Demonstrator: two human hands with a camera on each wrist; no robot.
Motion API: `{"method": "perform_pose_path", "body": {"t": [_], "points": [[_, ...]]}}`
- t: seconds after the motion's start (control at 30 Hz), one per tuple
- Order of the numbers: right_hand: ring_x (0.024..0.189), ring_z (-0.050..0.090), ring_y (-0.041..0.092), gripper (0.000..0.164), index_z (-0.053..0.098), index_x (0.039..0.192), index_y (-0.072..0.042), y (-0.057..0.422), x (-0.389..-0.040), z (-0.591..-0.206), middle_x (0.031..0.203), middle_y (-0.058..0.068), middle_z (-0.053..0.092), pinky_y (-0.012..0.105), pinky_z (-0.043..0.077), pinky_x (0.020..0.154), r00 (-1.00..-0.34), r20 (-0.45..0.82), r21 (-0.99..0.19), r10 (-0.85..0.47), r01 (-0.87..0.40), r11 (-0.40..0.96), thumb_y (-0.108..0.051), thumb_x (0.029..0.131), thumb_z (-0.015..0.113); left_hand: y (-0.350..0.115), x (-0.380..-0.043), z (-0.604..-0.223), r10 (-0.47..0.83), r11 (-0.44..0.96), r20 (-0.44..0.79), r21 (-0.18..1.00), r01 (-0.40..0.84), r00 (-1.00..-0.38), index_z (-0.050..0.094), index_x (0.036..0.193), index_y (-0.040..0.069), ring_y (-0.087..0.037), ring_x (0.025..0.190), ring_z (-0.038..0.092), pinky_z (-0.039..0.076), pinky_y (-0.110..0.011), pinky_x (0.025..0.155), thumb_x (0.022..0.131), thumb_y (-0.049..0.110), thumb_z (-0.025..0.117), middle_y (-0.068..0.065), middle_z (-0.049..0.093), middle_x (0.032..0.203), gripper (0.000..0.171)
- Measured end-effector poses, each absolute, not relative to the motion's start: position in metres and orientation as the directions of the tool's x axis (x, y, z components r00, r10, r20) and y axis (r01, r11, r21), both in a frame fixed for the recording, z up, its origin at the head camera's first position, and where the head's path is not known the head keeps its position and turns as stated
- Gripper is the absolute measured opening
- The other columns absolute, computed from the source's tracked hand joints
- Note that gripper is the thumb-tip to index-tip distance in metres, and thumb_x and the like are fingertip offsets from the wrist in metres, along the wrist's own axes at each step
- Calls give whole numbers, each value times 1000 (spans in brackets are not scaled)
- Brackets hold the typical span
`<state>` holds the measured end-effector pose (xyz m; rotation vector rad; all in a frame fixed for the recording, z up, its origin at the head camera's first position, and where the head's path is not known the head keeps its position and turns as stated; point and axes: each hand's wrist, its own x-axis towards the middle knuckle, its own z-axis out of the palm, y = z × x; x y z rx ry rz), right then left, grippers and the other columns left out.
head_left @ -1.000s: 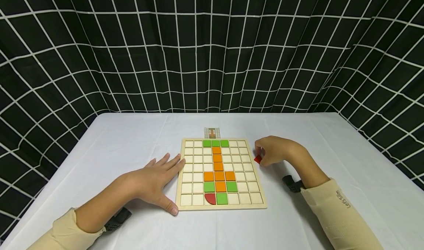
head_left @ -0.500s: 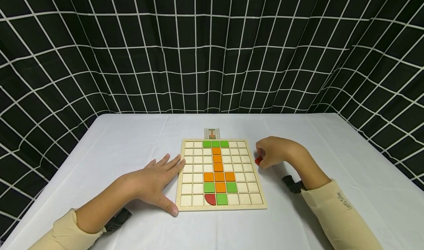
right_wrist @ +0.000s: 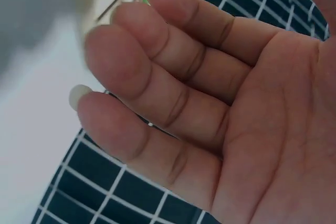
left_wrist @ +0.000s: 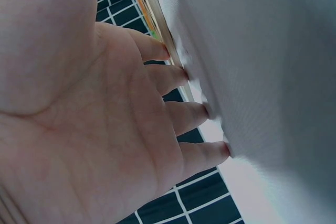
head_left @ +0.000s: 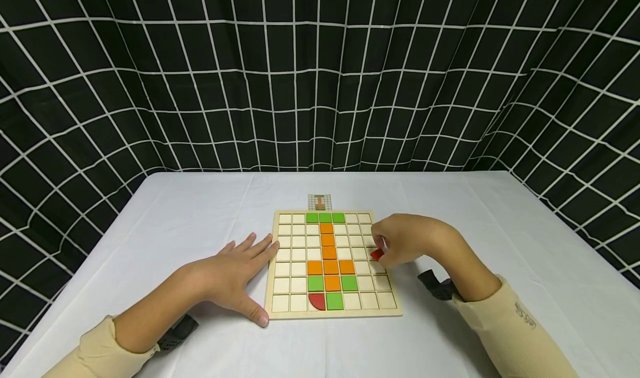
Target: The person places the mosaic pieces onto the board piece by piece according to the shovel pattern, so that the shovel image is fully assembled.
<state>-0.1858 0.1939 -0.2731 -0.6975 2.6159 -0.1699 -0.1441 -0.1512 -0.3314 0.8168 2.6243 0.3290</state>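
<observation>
A square wooden grid board (head_left: pixel 292 315) lies on the white cloth. Green and orange square tiles fill a column of its cells, with three green tiles (head_left: pixel 325 218) along the top row. One red quarter-round tile (head_left: pixel 317 301) sits in the bottom row, left of a green tile (head_left: pixel 334 301). My right hand (head_left: pixel 410 239) pinches a small red tile (head_left: pixel 376 254) over the board's right side; its full shape is partly hidden by the fingers. My left hand (head_left: pixel 232 278) is spread flat, fingertips and thumb at the board's left edge.
A small printed pattern card (head_left: pixel 320 202) lies just behind the board. White cloth (head_left: pixel 200 211) covers the table, and a black curtain with white grid lines (head_left: pixel 320 78) hangs behind it. Dark wrist cameras (head_left: pixel 437 285) sit under both wrists.
My right hand has moved left and slightly nearer, carrying the red tile from beside the board to over its right columns. The left hand has stayed in place.
</observation>
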Motion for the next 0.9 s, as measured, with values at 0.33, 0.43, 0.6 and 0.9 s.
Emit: {"method": "perform_pose_path", "body": {"t": [0.33, 0.43, 0.6, 0.9], "points": [[64, 50, 13, 16, 59, 81, -19, 175, -163, -269, 71, -4, 57, 31, 42, 58, -731, -374, -253, -571, -512, 821, -13, 79, 74, -150, -145, -332, 579, 809, -286, 319, 494, -763, 17, 162, 10, -39, 151, 3, 8, -64, 116, 60, 81, 74, -12, 8, 167, 137], [64, 50, 11, 17, 60, 81, -20, 169, -155, -268, 70, -7, 57, 29, 43, 60, -703, -353, -273, -618, -554, 786, -15, 79, 77, -151, -145, -332, 580, 809, -284, 317, 496, -764, 18, 162, 10, -39, 151, 3, 8, -64, 116, 60, 81, 74, -11, 8, 167, 136], [63, 47, 10, 19, 59, 78, -18, 161, -145, -268, 68, -9, 54, 28, 42, 59, -669, -331, -268, -665, -609, 746, -10, 74, 76, -151, -145, -332, 582, 807, -281, 321, 496, -763, 18, 162, 10, -39, 151, 3, 8, -65, 116, 60, 81, 75, -12, 8, 167, 136], [54, 29, 9, 25, 49, 71, -16, 146, -133, -279, 58, -8, 34, 27, 21, 52, -676, -343, -180, -652, -634, 752, -14, 76, 73, -150, -145, -333, 576, 812, -284, 308, 495, -767, 18, 162, 12, -37, 151, 2, 7, -63, 116, 59, 82, 74, -9, 8, 167, 136]]}}
